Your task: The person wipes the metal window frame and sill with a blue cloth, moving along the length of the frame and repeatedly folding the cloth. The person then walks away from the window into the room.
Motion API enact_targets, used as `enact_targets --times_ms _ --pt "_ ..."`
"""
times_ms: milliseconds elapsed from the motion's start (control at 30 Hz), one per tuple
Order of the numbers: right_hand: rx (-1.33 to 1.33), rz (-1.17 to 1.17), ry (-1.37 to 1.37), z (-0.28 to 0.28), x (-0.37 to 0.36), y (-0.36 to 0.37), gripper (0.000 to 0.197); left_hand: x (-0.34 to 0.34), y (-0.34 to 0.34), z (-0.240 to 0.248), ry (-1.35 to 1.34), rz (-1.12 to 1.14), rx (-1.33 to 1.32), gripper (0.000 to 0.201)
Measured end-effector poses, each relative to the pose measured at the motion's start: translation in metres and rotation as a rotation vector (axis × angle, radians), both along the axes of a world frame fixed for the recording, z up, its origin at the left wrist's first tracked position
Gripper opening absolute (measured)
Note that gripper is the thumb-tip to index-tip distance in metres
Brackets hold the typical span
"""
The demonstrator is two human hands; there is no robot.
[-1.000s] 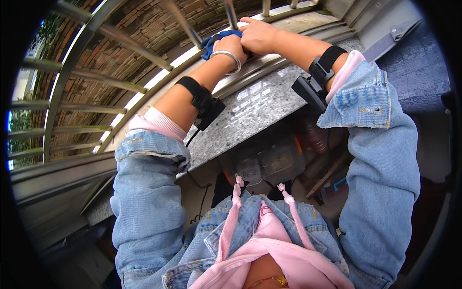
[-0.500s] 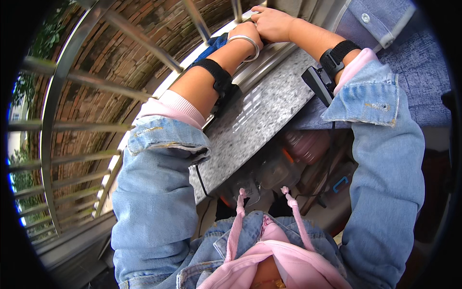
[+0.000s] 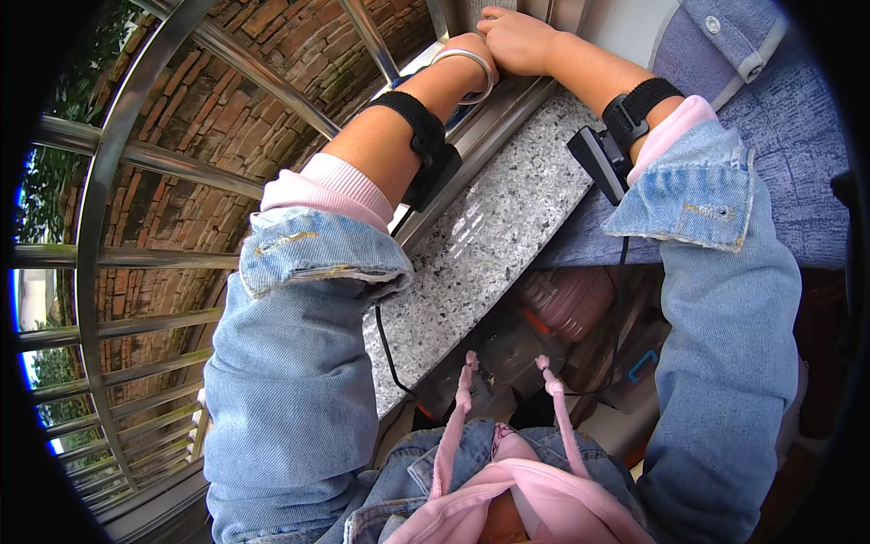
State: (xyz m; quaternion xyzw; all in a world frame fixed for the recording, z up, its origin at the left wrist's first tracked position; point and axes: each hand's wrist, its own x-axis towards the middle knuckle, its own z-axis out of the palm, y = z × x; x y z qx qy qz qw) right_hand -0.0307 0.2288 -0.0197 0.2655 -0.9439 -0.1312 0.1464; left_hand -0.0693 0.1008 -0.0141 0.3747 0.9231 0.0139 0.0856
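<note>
At the top middle my two hands meet over the metal window track (image 3: 507, 118). My left hand (image 3: 471, 54) is curled closed, a silver bangle (image 3: 490, 77) around its wrist; what it grips is hidden. Against it rests my right hand (image 3: 518, 43), its fingers also bent in, and their contents cannot be made out. A small bit of dark blue cloth (image 3: 464, 115) shows under the left wrist, mostly covered by my arm. Black straps with dark devices (image 3: 598, 163) circle both forearms.
Metal bars (image 3: 118, 172) stand at the left, a brick wall (image 3: 208, 118) beyond them. A speckled stone sill (image 3: 471, 245) runs below my hands. Blue fabric (image 3: 770, 154) covers the surface at right. Under the sill sit a pink container (image 3: 571, 299) and clear boxes. Thin black cables (image 3: 620, 299) hang from the devices.
My hands stay together, the left slightly farther right. Less of the blue cloth beside my left wrist shows now. The view has shifted a little, so the sill and bars sit differently.
</note>
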Motion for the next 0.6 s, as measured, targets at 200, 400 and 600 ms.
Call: enact_targets --times_ms 200,400,600 --pt "-0.049 -0.108 -0.22 0.002 0.002 -0.013 0.014 0.001 -0.004 -0.006 0.009 0.002 0.041 0.035" --pt "-0.106 -0.02 -0.122 0.002 0.015 -0.035 0.015 0.01 -0.029 -0.016 0.079 0.012 0.091 0.028" --pt "0.026 0.133 -0.219 0.004 0.023 -0.116 0.016 0.022 -0.112 0.004 0.019 -0.117 -0.019 0.037"
